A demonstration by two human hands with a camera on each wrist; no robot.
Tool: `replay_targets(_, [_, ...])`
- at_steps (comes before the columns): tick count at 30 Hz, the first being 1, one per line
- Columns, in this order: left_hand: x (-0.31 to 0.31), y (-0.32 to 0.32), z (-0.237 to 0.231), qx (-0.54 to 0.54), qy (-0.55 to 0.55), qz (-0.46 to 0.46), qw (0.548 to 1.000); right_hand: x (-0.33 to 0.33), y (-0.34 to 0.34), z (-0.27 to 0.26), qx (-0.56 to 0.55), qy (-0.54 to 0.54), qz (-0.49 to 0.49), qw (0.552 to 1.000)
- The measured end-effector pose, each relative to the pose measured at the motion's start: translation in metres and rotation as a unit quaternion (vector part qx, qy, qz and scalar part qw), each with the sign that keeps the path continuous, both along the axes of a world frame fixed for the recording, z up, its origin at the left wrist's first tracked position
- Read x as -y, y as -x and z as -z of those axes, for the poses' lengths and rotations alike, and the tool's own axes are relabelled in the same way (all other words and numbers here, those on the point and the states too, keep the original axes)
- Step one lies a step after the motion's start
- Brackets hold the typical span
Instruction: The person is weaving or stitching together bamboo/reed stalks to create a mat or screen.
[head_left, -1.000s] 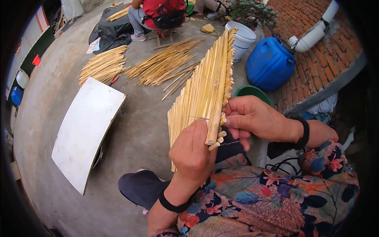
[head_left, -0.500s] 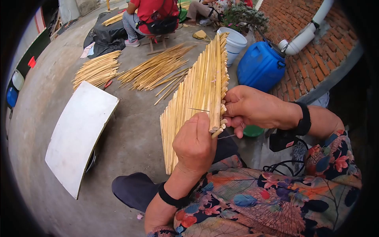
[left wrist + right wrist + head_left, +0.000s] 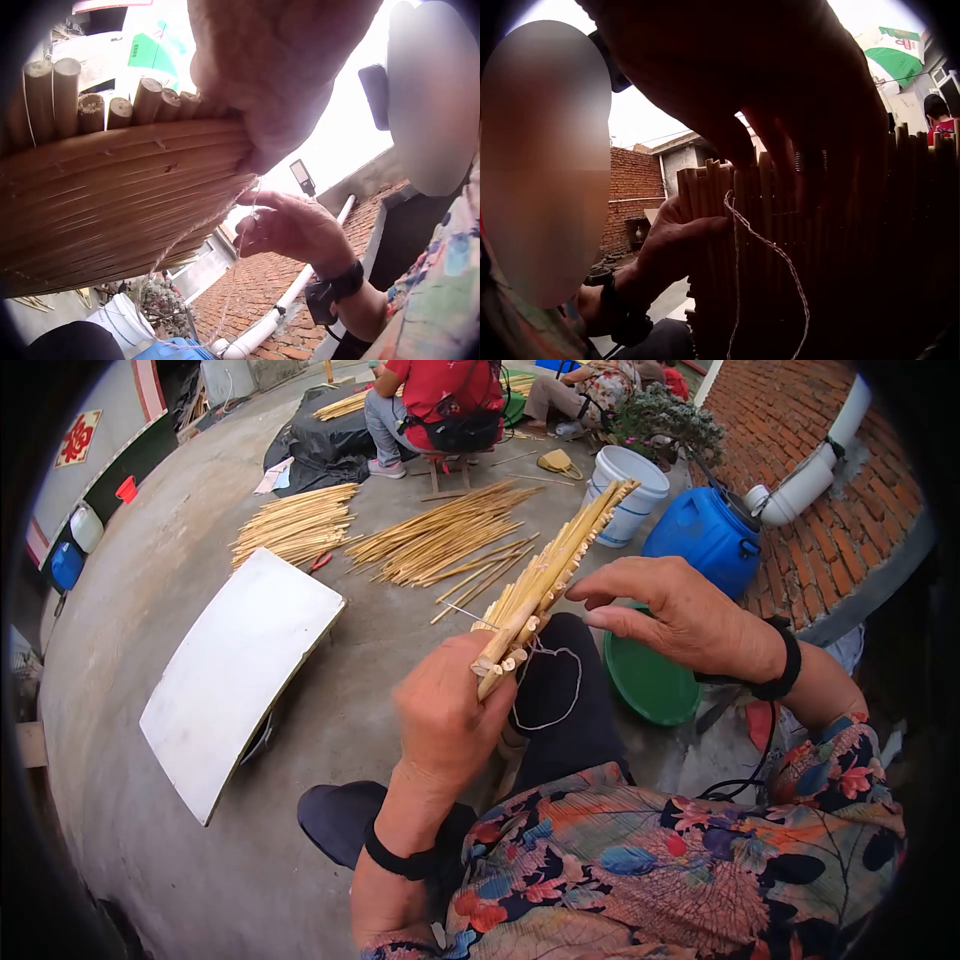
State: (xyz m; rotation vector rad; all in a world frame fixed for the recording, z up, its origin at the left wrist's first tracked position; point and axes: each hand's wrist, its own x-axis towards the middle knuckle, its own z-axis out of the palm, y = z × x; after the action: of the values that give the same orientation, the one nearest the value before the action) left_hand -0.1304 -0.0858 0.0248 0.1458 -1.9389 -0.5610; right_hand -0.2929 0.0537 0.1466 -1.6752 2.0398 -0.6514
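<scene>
A mat of straw-coloured stalks (image 3: 548, 575), seen nearly edge-on, rises from my left hand (image 3: 440, 705), which grips its near end. A thin needle-like piece (image 3: 468, 614) juts from the mat's left side. Off the opposite side, my right hand (image 3: 690, 615) has thumb and forefinger extended and apart, close to the stalk ends. White thread (image 3: 578, 685) loops down below the mat. The left wrist view shows the thread (image 3: 176, 244) hanging at the stalks (image 3: 112, 202), near my right hand (image 3: 292, 232). In the right wrist view, my left thumb (image 3: 705, 227) presses the stalks beside the twisted thread (image 3: 787, 259).
A white board (image 3: 240, 670) stands at left. Stalk piles (image 3: 295, 525) lie on the concrete beyond, near a seated person in red (image 3: 450, 405). A white bucket (image 3: 625, 495), blue barrel (image 3: 703, 538) and green basin (image 3: 655, 680) are at right, by a brick wall (image 3: 800, 550).
The mat has turned nearly edge-on, and my left hand has moved slightly left and down with it. My right hand has drawn away from the stalk ends, its thumb and forefinger parted; the thread loop now shows.
</scene>
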Motion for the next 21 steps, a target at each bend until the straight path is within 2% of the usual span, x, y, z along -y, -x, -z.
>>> replay_targets(2, [0.014,-0.015,-0.004,0.04,-0.016,0.045,0.998,0.0,0.004,-0.016,-0.125,0.093,-0.072,0.985])
replay_targets(4, [0.02,-0.032,-0.01,0.076,-0.026,0.041,0.996,0.006,0.001,-0.034,-0.002,0.117,-0.044,0.992])
replay_targets(5, [0.023,-0.04,-0.009,0.092,-0.02,0.064,0.993,0.013,-0.001,-0.047,-0.042,0.068,-0.061,0.995])
replay_targets(6, [0.026,-0.046,-0.002,0.106,-0.014,0.086,0.991,0.022,-0.002,-0.052,-0.037,0.071,-0.066,0.995])
replay_targets(8, [0.028,-0.058,0.003,0.118,-0.012,0.098,0.988,0.042,-0.011,-0.058,0.004,-0.107,-0.136,0.985])
replay_targets(10, [0.023,-0.067,0.013,0.125,-0.013,0.126,0.984,0.055,-0.024,-0.042,0.029,-0.138,-0.151,0.979])
replay_targets(12, [0.016,-0.08,0.017,0.138,-0.023,0.132,0.981,0.067,-0.035,-0.013,0.078,-0.227,-0.193,0.951])
replay_targets(13, [0.012,-0.085,0.017,0.133,-0.031,0.124,0.983,0.072,-0.039,0.0,0.117,-0.242,-0.233,0.935])
replay_targets(15, [0.001,-0.097,0.021,0.132,-0.033,0.096,0.986,0.069,-0.053,0.018,0.164,-0.251,-0.219,0.928])
replay_targets(18, [-0.015,-0.109,0.033,0.085,-0.059,0.076,0.992,0.076,-0.073,0.025,0.177,-0.261,-0.228,0.921])
replay_targets(21, [-0.022,-0.12,0.033,0.075,-0.037,0.079,0.993,0.08,-0.096,0.026,0.165,-0.303,-0.236,0.908])
